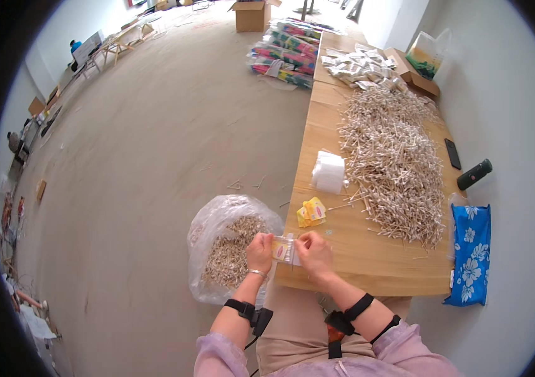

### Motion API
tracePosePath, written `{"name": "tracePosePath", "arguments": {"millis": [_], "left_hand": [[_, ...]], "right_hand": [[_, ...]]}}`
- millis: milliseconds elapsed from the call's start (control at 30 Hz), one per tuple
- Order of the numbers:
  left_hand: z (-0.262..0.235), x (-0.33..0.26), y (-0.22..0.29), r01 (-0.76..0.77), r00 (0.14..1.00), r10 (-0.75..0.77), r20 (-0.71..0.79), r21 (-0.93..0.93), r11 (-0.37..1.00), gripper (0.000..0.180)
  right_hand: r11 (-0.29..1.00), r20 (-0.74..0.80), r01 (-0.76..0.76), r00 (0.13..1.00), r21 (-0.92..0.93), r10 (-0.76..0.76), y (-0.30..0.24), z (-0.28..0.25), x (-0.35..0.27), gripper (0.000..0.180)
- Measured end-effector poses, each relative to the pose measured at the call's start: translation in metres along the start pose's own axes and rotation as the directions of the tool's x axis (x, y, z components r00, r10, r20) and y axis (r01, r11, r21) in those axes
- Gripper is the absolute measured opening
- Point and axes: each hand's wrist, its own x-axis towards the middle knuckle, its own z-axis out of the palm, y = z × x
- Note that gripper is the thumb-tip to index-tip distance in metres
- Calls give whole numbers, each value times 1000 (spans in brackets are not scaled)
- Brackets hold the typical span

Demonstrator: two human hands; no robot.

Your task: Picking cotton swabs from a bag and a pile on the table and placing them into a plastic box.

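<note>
Both my hands are closed on one small clear packet (283, 249), held at the table's near left corner. White cotton swabs and a yellow-and-white card show through its plastic. My left hand (259, 253) grips the card side, and my right hand (315, 254) pinches the other edge. Just beyond the packet lie a few yellow cards (313, 212). Farther back sits a stack of white, thin plastic-looking sleeves (328, 172). A large heap of loose cotton swabs (393, 163) spreads over the table to the right.
A clear plastic bag (199, 235) of swabs stands on the floor beside the wooden table (343, 270). Filled packets (365, 66) lie at the far end. Along the wall are a phone (452, 154), a dark cylinder (475, 174) and a blue floral bag (470, 254).
</note>
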Motion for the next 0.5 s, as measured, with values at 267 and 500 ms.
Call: {"name": "tracePosePath", "arguments": {"millis": [267,500], "left_hand": [[12,4,-11,15,999,-14,39,-24,1000,38],[8,6,-14,6,1000,-6,26,27,1000,36]], "right_hand": [[696,-32,283,915,-660,-402,64,-89,109,54],[723,-117,413,821,-554,-559,93,-88,73,9]]}}
